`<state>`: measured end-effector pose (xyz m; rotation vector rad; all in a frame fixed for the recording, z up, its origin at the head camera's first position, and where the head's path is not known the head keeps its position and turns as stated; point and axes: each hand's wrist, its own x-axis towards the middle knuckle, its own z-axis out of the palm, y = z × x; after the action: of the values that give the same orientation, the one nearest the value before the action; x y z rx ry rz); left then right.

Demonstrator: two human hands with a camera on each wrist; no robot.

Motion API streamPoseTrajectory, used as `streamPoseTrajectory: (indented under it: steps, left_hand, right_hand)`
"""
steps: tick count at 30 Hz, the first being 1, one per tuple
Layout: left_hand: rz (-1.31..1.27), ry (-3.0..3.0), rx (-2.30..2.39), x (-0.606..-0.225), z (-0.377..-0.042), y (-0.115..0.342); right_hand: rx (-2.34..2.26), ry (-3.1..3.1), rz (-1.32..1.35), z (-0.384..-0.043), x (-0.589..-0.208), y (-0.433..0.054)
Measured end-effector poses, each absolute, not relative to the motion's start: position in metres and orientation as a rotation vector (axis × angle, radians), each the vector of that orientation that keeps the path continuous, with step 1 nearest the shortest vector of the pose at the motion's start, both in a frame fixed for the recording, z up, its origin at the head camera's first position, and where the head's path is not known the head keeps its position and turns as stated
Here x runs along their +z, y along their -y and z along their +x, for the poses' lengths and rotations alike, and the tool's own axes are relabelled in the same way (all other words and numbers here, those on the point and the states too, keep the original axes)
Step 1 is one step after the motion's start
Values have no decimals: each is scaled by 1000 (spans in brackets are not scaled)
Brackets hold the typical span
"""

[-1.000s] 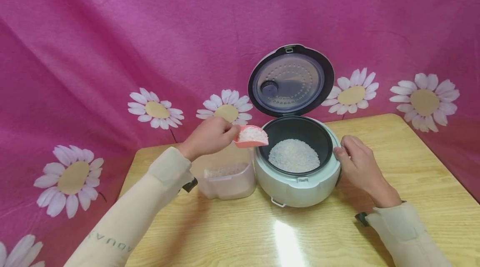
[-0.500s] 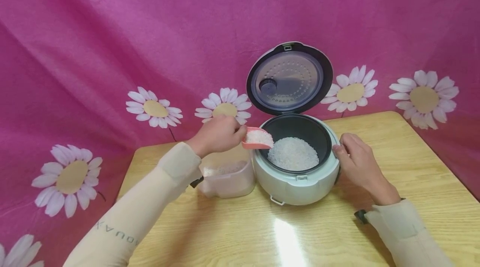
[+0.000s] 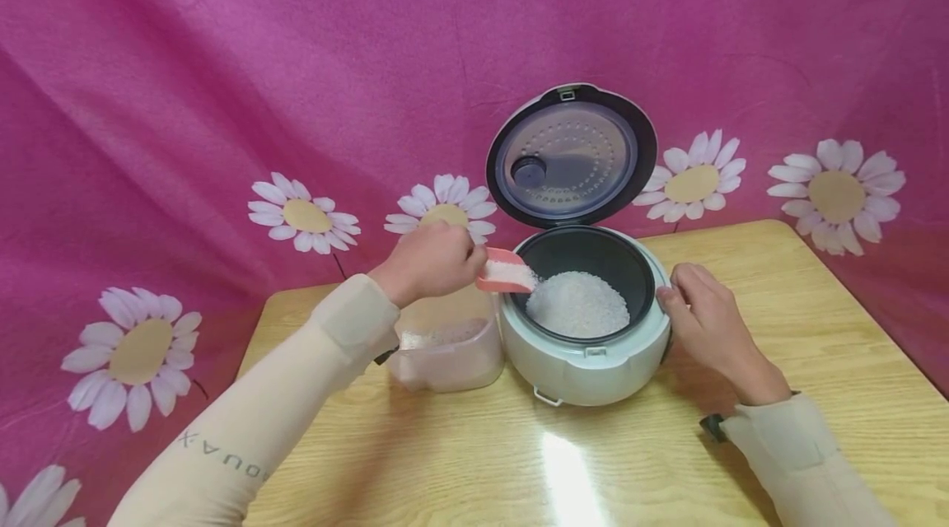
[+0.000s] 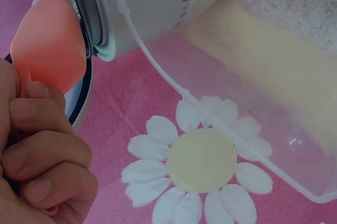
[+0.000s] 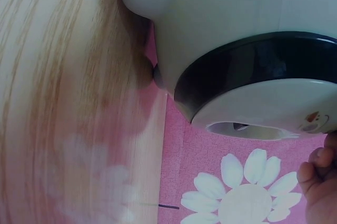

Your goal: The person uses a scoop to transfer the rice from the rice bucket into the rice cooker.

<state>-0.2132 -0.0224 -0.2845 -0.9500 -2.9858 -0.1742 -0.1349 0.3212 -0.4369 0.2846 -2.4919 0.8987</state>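
My left hand grips the handle of a pink scoop, its fingers curled round it. The scoop tips over the left rim of a pale green rice cooker, with white rice at its mouth and grains falling off the tip. A mound of rice lies in the dark inner pot. My right hand holds the cooker's right side, thumb on the rim and fingers curled beside it. In the right wrist view, only some fingertips show near the cooker's side handle.
A translucent plastic box with rice inside stands against the cooker's left side, below my left forearm. The cooker's lid stands raised at the back. A pink flowered cloth hangs behind the wooden table.
My left hand has moved right with the scoop, from beside the cooker to over its rim. The scoop has tipped and rice now slides off it. My right hand stays at the cooker.
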Motion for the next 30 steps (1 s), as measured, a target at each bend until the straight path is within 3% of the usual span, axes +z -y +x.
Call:
streamPoseTrajectory:
  steps: [30]
  left_hand:
    - [-946,2810,405,-272,-203,-7]
  right_hand:
    - [881,2462,305,-136,-438,-322]
